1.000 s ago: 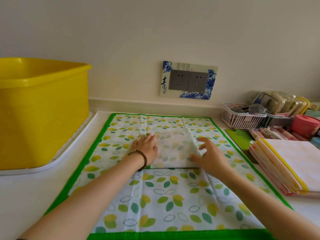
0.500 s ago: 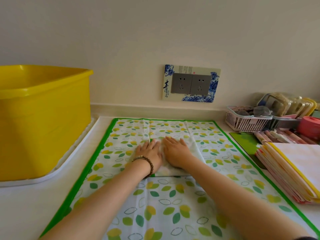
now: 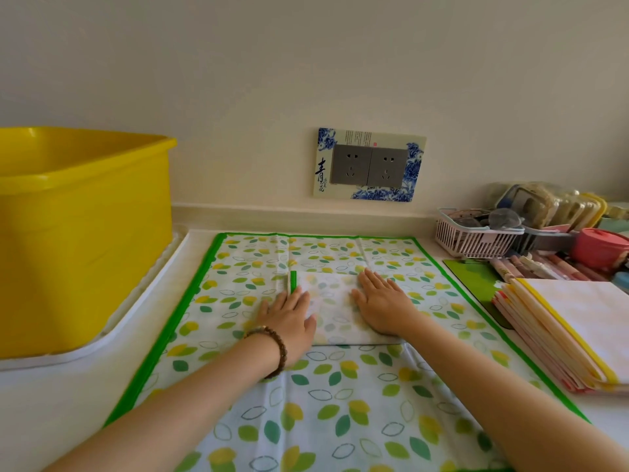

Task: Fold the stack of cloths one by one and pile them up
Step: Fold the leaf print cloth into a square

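Half a second ago both hands lay side by side on the middle of the folded cloth; now they have slid apart. The left hand lies flat over its left edge, beside a short green hem strip, and the right hand lies flat on its right part; the fingers of both are straight and press down, gripping nothing. I judge that the fold is finished and is being smoothed, so this piece is nearly ready for the pile.

The folded cloth sits in the centre of the frame, on a large leaf-print cloth with a green border; it has the same print, so perhaps it is a part of the large one, I cannot tell. The stack of cloths waits at the right edge.

All of this lies on a pale counter; at the left a yellow tub stands on a white tray; on the wall above is a double socket; at the upper right stands a small basket.
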